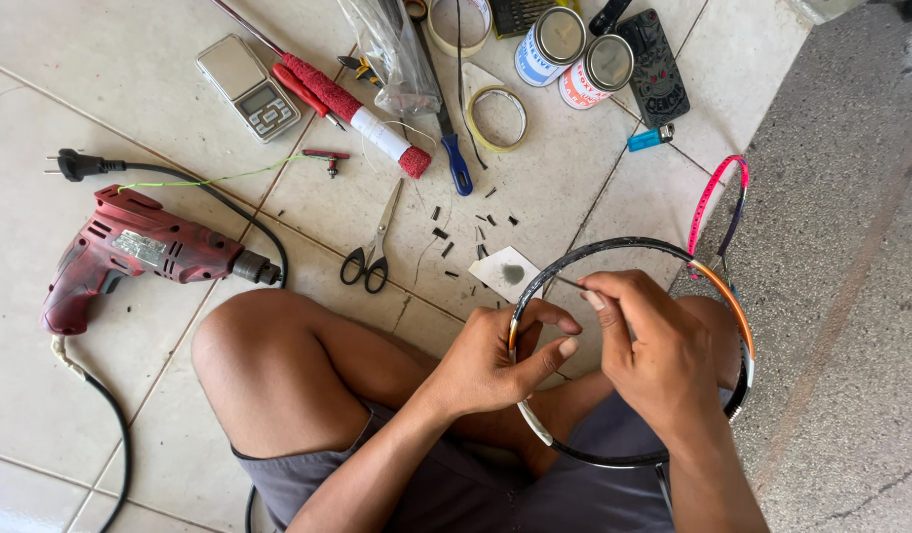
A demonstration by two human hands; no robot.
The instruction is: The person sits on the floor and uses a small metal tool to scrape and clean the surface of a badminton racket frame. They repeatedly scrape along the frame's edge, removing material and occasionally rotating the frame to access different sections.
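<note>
An unstrung racket frame, black with orange and white sections, rests across my lap. My left hand grips its left rim between thumb and fingers. My right hand pinches a thin pointed tool whose tip meets the rim near my left thumb. I sit cross-legged on the tiled floor, one bare knee forward.
A red electric drill with its black cord lies at left. Black-handled scissors, small black grommet pieces, a pocket scale, a red-gripped racket handle, tape rolls, two tins, a phone and another racket lie ahead.
</note>
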